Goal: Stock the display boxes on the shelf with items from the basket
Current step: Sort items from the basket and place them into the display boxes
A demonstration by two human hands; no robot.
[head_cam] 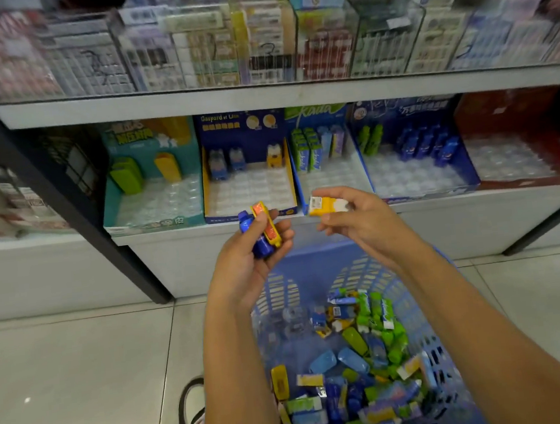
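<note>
Shop shelving ahead: the yellow packet point(327, 204), long axis sideways, is pinched in the right hand point(358, 219) at the shelf point(442, 203) front edge, with the yellow-rimmed display box point(204, 183) just ahead-left. Nearby, the left hand point(252, 262) grips a blue packet point(244, 222) and an orange packet point(271, 231) above the basket point(356, 273).

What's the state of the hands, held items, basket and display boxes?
left hand, grips blue item and orange-yellow item
right hand, pinches yellow-white item
basket, holds many mixed items
teal box, few items at back, front slots empty
yellow-rimmed box, three items at back
green-header box, back rows stocked
dark blue box, back rows stocked
red box, no items visible
</note>
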